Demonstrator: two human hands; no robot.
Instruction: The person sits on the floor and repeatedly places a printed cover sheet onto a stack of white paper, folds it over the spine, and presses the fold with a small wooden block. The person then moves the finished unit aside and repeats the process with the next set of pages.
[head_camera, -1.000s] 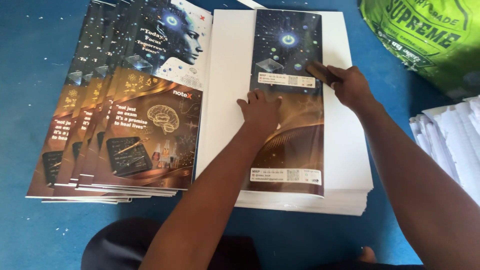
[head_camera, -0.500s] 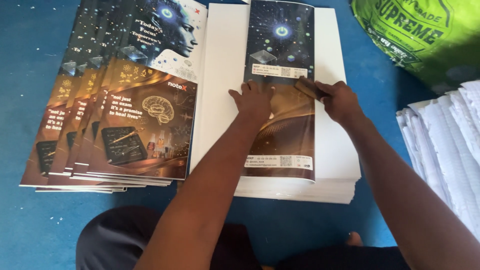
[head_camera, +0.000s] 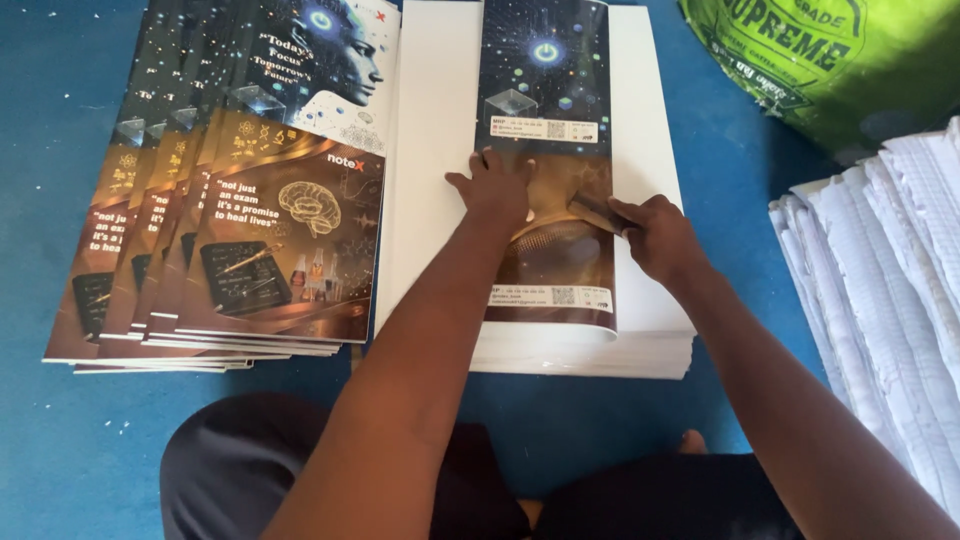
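Blue floor (head_camera: 60, 440) w/ fanned printed covers (head_camera: 230, 230), white sheet stack (head_camera: 655, 345), green sack (head_camera: 850, 60), paper bundles (head_camera: 890, 300) directly on it.

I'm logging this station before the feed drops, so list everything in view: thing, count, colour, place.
folded cover: one, dark blue above and brown-gold below, glossy, lying on the white stack, centre.
creasing tool: one, small, dull brown, pressed on the folded cover under the right hand.
white sheet stack: one thick pile, white, centre, on the floor.
finished covers: fanned pile, exact count unclear, same blue and brown print, left.
ruled paper piles: several overlapping, white, right edge.
sack: one, green, top right.
floor: blue.
left hand: flat on the folded cover, holding it down.
right hand: gripping the creasing tool.
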